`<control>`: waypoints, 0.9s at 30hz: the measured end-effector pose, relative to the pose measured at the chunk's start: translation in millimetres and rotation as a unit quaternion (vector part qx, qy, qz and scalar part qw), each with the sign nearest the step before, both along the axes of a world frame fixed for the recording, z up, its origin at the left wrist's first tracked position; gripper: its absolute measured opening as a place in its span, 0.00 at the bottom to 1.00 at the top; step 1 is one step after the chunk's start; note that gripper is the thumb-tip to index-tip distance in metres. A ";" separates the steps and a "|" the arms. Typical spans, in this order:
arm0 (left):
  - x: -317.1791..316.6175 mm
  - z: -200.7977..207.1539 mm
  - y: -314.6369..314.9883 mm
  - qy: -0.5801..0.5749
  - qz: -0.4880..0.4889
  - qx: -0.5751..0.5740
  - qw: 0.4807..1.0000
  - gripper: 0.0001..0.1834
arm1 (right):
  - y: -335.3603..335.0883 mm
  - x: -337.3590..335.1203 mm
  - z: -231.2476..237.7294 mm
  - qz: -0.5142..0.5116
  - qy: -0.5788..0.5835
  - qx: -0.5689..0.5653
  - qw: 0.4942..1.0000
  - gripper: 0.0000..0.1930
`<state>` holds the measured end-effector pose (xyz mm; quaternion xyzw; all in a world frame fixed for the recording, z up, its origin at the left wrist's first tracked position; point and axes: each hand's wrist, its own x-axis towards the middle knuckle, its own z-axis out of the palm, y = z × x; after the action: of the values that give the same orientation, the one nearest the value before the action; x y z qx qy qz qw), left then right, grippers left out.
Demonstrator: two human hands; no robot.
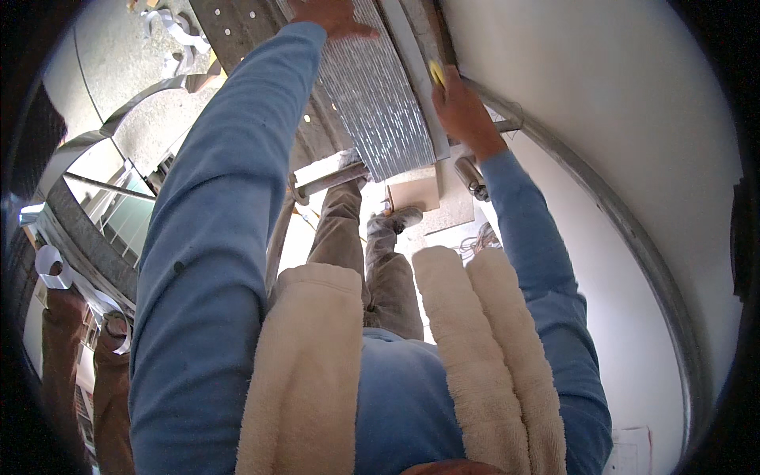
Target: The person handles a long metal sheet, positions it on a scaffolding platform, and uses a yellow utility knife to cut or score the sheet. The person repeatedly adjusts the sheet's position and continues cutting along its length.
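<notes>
A silver sheet (380,103) with narrow shiny ribs lies lengthwise on a dark brown plank (245,39) dotted with holes. My left hand (331,17) rests flat on the sheet's far part, thumb stretched to the right. The top edge of the picture cuts off some of its fingers. Along the sheet's right side runs a flat grey strip (416,79). To the right of that strip, my right hand (465,115) is closed round a small yellow tool (437,73). Only the tool's yellow end shows, so its kind is unclear.
A curved metal pipe (633,229) runs along the white wall (602,95) at right. A shorter pipe (332,180) crosses below the plank. Curled shiny strips (150,91) are at left, and another person's brown-clad legs (111,388) at lower left. A cardboard piece (416,191) lies below.
</notes>
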<state>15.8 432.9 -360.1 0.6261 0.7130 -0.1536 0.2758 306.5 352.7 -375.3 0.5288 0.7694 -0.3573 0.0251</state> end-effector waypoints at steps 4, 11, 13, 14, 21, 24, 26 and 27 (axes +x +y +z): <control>-3.1 -4.6 -0.4 -0.006 0.008 0.010 1.000 0.76 | 75.1 -79.1 -56.4 -0.118 0.173 0.159 0.965 0.33; -6.4 -46.8 -8.5 0.074 -0.002 0.129 0.989 0.76 | 134.0 -136.5 -62.6 -0.159 -0.052 0.157 0.973 0.47; -7.8 -48.8 -9.2 0.067 0.003 0.135 0.989 0.76 | 130.4 -135.3 -49.7 -0.151 -0.035 0.147 0.977 0.42; -9.0 -45.8 -8.0 0.013 0.014 0.088 0.996 0.76 | 128.8 -134.4 -43.4 -0.138 -0.031 0.147 0.979 0.39; -5.6 -7.5 -1.6 -0.038 0.022 0.025 0.999 0.77 | 116.3 -98.8 -52.0 -0.100 0.087 0.098 0.986 0.20; -7.5 -18.8 -1.7 -0.015 0.003 0.012 1.000 0.77 | 143.8 -54.1 -69.4 -0.249 0.041 0.139 0.958 0.14; -10.6 -33.0 -4.4 -0.007 0.000 0.013 1.000 0.77 | 188.7 -5.1 -61.9 -0.163 0.023 0.280 0.946 0.08; -9.7 -39.7 -5.1 -0.005 -0.005 0.012 1.000 0.78 | 206.3 12.4 -56.8 0.029 -0.176 0.487 0.855 0.07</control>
<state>6.2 427.8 -399.7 0.6341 0.7100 -0.1427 0.2710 318.9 559.0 -432.2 0.5048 0.8429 0.1629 -0.0900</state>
